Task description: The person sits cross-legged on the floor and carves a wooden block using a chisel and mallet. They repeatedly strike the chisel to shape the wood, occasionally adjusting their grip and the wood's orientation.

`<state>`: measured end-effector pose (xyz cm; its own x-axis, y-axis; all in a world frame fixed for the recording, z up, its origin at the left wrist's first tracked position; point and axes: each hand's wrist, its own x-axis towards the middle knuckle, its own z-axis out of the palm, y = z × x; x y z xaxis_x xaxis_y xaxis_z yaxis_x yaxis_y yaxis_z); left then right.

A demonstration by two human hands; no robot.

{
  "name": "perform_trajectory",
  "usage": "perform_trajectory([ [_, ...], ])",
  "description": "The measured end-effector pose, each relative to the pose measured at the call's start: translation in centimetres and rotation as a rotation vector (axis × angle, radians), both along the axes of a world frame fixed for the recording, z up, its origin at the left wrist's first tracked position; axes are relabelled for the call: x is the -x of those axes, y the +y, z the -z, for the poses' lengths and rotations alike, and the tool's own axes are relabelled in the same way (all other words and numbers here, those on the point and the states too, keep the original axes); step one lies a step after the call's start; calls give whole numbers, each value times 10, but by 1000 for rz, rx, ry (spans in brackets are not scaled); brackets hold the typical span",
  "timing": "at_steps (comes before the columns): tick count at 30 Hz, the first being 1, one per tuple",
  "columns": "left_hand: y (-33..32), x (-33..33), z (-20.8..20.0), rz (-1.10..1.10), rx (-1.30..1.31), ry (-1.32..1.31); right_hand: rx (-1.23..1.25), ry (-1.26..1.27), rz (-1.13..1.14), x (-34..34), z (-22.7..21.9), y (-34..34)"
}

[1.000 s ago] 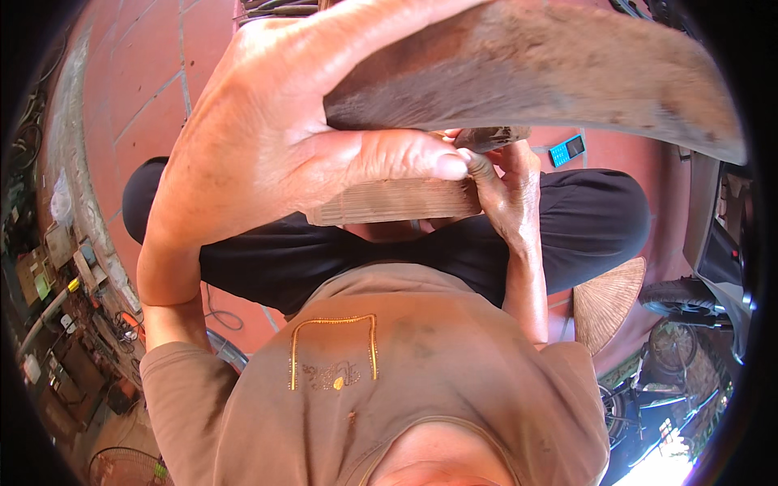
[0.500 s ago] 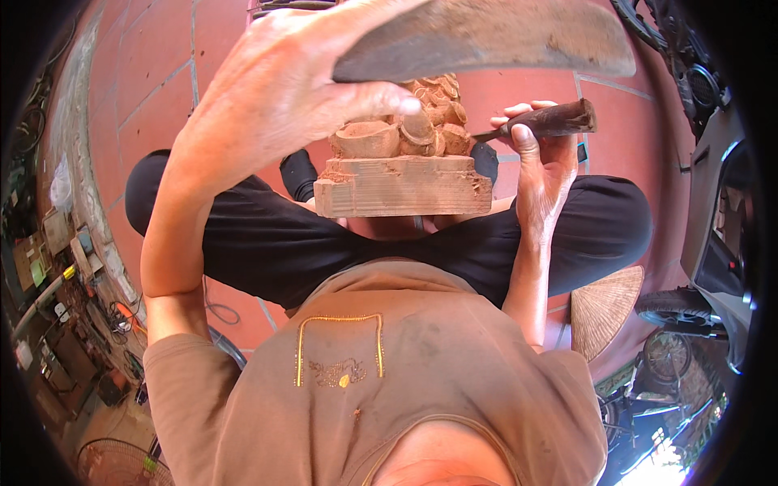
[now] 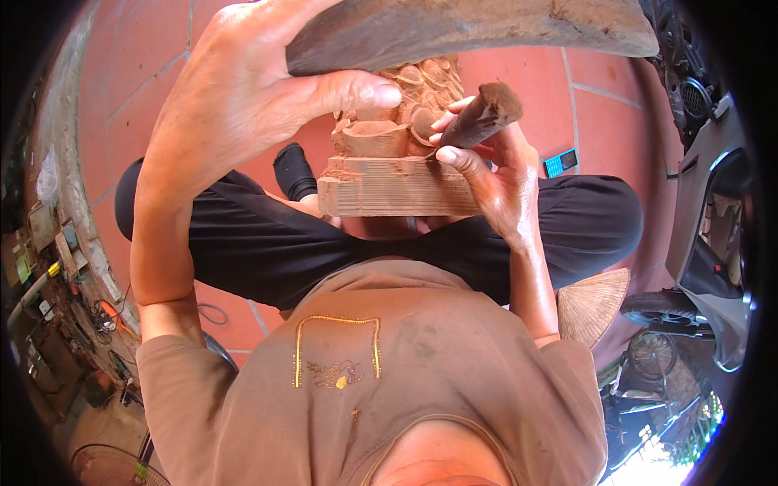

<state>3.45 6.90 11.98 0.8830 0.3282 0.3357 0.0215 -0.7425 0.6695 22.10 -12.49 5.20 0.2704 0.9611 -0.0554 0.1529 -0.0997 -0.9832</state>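
Observation:
A reddish-brown wood carving (image 3: 373, 139) with rounded, layered shapes rises from a block base (image 3: 397, 188) in front of my crossed legs. My left hand (image 3: 251, 89) grips a curved, worn wooden club (image 3: 478, 31) at its left end, held over the far part of the carving and hiding some of it. At the carving's right side, my right hand (image 3: 502, 166) has its fingers and thumb closed round the dark wooden handle of a chisel (image 3: 485, 113). The handle's butt points up, and the chisel's blade is hidden.
Red floor tiles (image 3: 527, 89) lie around the carving. A small blue keypad phone (image 3: 561, 164) is on the floor beyond my right knee. A woven fan-shaped piece (image 3: 596, 304) lies at my right, near a parked motorbike (image 3: 705, 243). Assorted tools and clutter (image 3: 73, 300) line the left.
My right hand has moved left toward the carving, and the chisel has tipped from nearly level to steeper. The left hand and club have shifted slightly up and closer to view.

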Motion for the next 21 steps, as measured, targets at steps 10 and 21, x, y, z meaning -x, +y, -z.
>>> perform_trajectory([
  [10,-9,23,-2,-85,122,-41,10,-60,-98,2,5,10],
  [21,-20,36,9,-81,384,-57,8,-201,-138,4,9,18],
])
